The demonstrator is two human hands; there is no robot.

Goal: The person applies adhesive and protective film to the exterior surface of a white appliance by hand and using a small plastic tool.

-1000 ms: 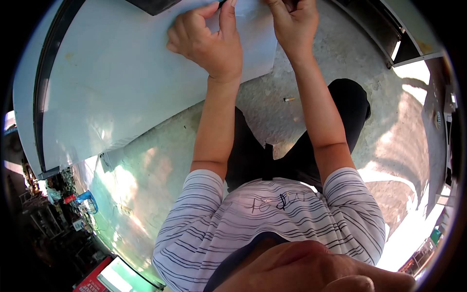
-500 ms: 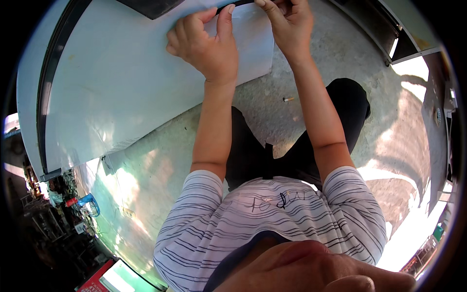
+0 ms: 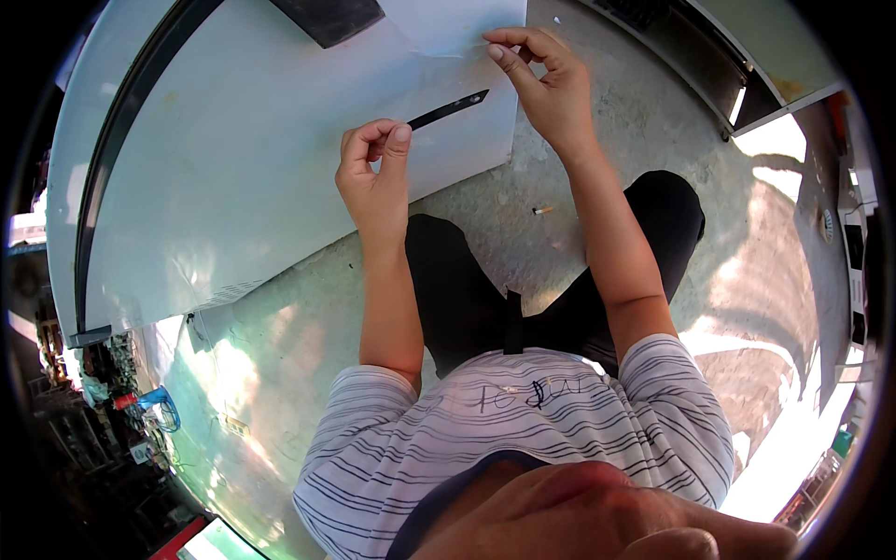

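Observation:
My left hand pinches one end of a thin black strip between thumb and fingers. The strip slants up to the right, ending in an angled tip with a small pale spot near it. Behind it spreads the large pale side panel of a boxy appliance. Up and to the right of the strip's free tip, my right hand has its thumb and forefinger close together by the panel's right edge. A faint, clear film-like edge runs toward those fingertips; what they hold, if anything, is too fine to make out.
Black trim edges the panel on the left, and a dark rectangular piece sits at its top. A cigarette butt lies on the concrete floor. Farther right stands a metal-framed unit; clutter fills the lower left.
My right hand has come off the black strip, which both hands held half a second ago. My left hand has moved down and left with it, so the strip shows more fully.

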